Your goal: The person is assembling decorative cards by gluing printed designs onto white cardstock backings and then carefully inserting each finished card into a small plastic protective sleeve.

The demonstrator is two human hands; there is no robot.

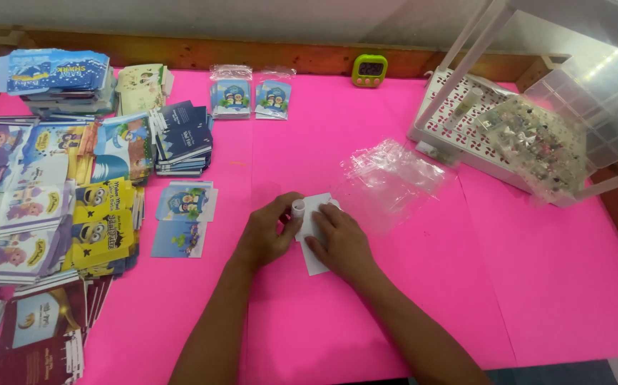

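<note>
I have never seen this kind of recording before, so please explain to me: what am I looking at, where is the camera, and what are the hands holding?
There is no machine here. A person works with two bare hands, and the single picture comes from a camera worn on the person's head, looking down.

The left hand holds a small white tube against a white card, and the right hand presses on that card. They rest on a pink table.

Beside the hands lies a heap of clear plastic bags. On the left are many stacks of colourful printed cards. At the back stand two small filled packets and a green timer. On the right is a white tray with a clear plastic box.
</note>
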